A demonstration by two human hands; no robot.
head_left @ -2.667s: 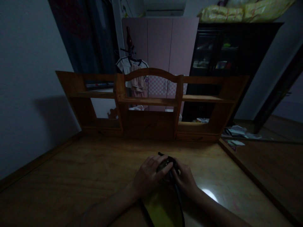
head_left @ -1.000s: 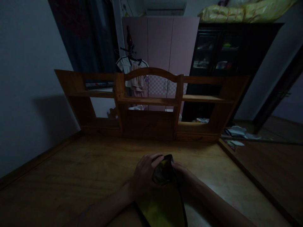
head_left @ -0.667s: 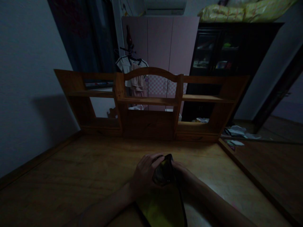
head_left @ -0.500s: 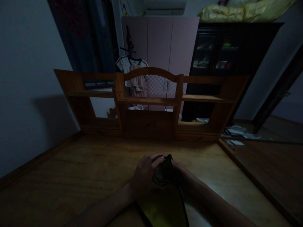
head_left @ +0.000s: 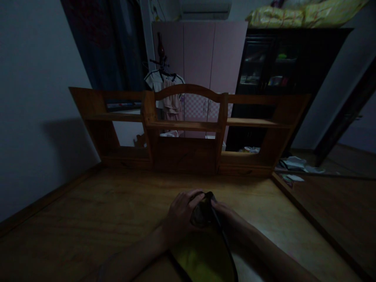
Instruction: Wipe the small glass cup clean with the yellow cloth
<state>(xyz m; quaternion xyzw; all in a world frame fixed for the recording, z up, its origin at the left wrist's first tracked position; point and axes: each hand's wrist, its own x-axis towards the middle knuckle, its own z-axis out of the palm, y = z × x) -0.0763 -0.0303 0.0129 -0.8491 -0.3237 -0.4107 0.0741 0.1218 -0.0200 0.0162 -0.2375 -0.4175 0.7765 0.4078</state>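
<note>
Both my hands meet at the middle of a wooden desk (head_left: 96, 219) in a dim room. My left hand (head_left: 179, 214) is curled round the far end of a yellow-green pouch-like thing with a dark edge (head_left: 202, 250), which lies flat towards me. The far end is lifted or folded up into a dark bunch between my hands. My right hand (head_left: 223, 210) grips that same end from the right side; most of its fingers are hidden behind the dark edge. I cannot make out exactly what the object is.
A wooden shelf unit (head_left: 188, 129) with an arched centre stands along the back of the desk. A white wall (head_left: 35, 117) runs along the left. Behind are a pink wardrobe (head_left: 202, 55), hanging clothes (head_left: 167, 90) and a dark cabinet (head_left: 273, 66). Papers (head_left: 296, 164) lie at the right.
The far end of the object has been raised and folded up between my hands; my right hand has gone behind it. In the last second almost nothing has moved.
</note>
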